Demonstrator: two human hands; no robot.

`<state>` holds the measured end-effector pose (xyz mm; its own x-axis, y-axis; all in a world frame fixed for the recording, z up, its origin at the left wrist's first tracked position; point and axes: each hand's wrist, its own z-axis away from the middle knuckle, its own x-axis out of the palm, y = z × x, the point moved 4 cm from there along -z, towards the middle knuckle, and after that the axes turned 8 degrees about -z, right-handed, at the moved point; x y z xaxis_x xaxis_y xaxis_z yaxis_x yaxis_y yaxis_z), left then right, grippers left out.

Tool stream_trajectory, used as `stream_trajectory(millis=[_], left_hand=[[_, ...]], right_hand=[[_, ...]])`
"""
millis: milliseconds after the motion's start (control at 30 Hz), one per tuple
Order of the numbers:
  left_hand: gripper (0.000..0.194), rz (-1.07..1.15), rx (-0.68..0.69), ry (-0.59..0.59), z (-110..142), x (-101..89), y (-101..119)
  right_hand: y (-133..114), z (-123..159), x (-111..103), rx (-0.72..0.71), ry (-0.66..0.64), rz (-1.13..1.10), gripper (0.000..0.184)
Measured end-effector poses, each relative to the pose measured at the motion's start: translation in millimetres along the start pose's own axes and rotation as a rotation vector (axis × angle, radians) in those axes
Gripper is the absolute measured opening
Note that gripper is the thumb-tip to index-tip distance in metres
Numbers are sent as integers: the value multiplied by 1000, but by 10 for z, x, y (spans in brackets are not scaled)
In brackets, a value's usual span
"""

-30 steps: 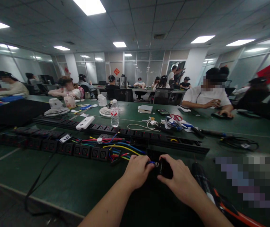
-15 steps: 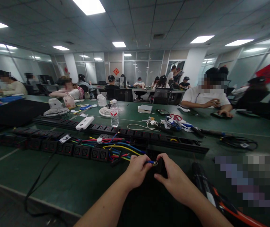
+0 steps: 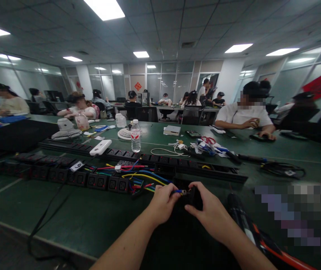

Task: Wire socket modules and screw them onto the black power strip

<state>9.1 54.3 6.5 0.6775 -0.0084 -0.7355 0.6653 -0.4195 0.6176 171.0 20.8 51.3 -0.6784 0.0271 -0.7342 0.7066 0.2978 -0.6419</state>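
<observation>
Between the fingers of my left hand (image 3: pixel 162 202) is pinched a blue wire (image 3: pixel 176 191), its metal terminal (image 3: pixel 184 192) pointing right. My right hand (image 3: pixel 209 210) grips a small black block-like part (image 3: pixel 196 197) by its edges, thumb below and fingers above. The terminal is close to the part's left side; whether they touch I cannot tell. Yellow and blue wires (image 3: pixel 146 176) run left from my left hand, over a black power strip (image 3: pixel 93 180) with a row of sockets and a white number tag (image 3: pixel 76 166).
Behind lies a long black rail (image 3: pixel 205 168) of sockets. A water bottle (image 3: pixel 136 135) and white box (image 3: pixel 100 147) stand near it. An orange-black tool (image 3: pixel 250 228) lies right of my right arm. Scissors (image 3: pixel 208 140) and scraps are farther back. A person (image 3: pixel 244 112) sits across the table.
My right hand has drawn slightly to the right and turned the black part, opening a small gap by the terminal. My left hand has stayed nearly in place.
</observation>
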Motion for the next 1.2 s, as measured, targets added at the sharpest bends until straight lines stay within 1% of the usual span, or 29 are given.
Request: stream_trajectory(millis=[133,267,333,400,500,567,633,667,733,867,933,1000,1067,1133,1200], left_hand=[[19,-45,-10,35,-3,2,16],[14,-172,80,8,2,48,76],[16,-215,117,12,15,69,92],[30,-216,146,34,34,75,100],[50,-137,180,97,62,36,114],[53,-76,157,160,76,-19,113],[50,-34,106,203,83,-64,99],[48,-18,81,205,81,-73,87],[45,17,38,183,68,-63,49],[42,140,-34,148,13,-10,-75],[39,226,-69,133,-8,6,-127],[36,277,-101,95,-9,11,-139],[30,235,-98,46,15,-2,-87],[27,90,-35,-10,56,-19,20],[31,-73,43,-101,98,-7,132]], right_hand=[[30,2,-82,-6,55,177,49],[-25,17,-179,-7,62,376,58],[-100,28,-206,-19,51,466,59],[-201,30,-198,-52,11,544,55],[-362,4,-122,-156,-106,637,52],[-444,-30,-55,-230,-182,688,50],[-493,-68,14,-279,-238,733,42],[-507,-85,49,-295,-261,752,37],[-523,-108,114,-312,-291,781,31],[-514,-128,157,-305,-302,790,33],[-476,-138,105,-273,-283,769,39],[-406,-148,19,-219,-245,737,53],[-314,-146,-68,-156,-195,702,60],[-218,-129,-122,-101,-154,667,58],[-135,-104,-133,-60,-136,631,56]])
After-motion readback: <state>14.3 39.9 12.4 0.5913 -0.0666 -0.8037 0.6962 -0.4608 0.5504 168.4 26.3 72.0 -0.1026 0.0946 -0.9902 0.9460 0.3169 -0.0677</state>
